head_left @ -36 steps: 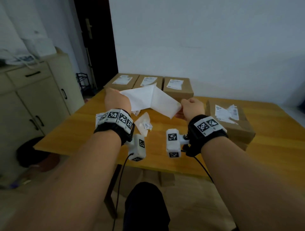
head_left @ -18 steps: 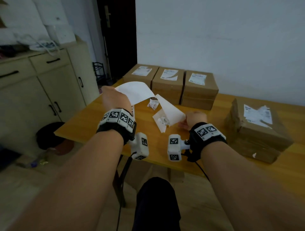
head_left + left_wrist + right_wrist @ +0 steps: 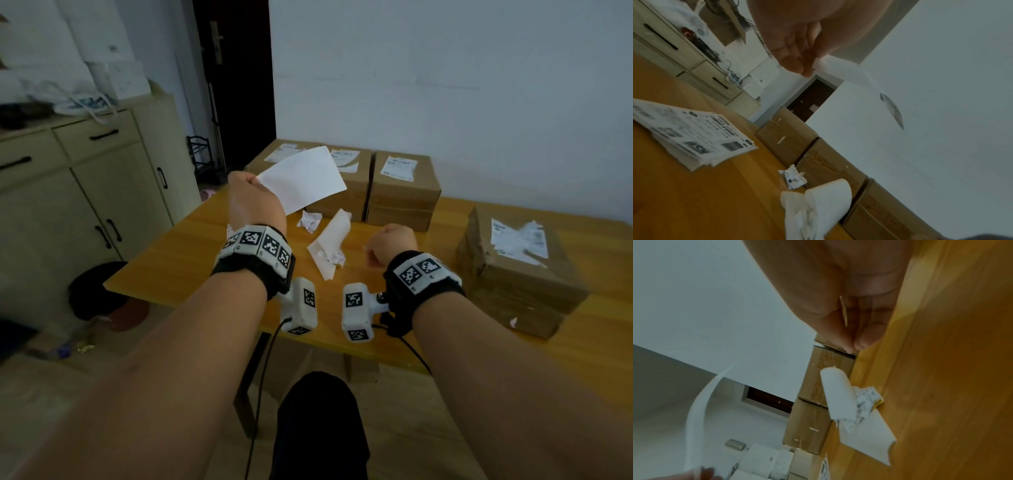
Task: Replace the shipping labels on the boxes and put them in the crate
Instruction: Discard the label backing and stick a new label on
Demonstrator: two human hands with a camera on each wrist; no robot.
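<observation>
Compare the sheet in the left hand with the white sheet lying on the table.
The held sheet is up in the air, pinched by the left hand; the loose sheet lies on the table, touched by neither hand. The held sheet is nearly flat; the loose sheet curls over crumpled scraps. Both are white and blank on the side showing.

Black wristbands (image 3: pixel 255 270) carry white marker-printed tiles, white camera blocks (image 3: pixel 356 310) and black cables.

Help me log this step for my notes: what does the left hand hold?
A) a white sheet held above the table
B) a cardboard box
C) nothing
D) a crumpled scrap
A: the left hand pinches the white sheet by one corner, lifted above the table.
</observation>
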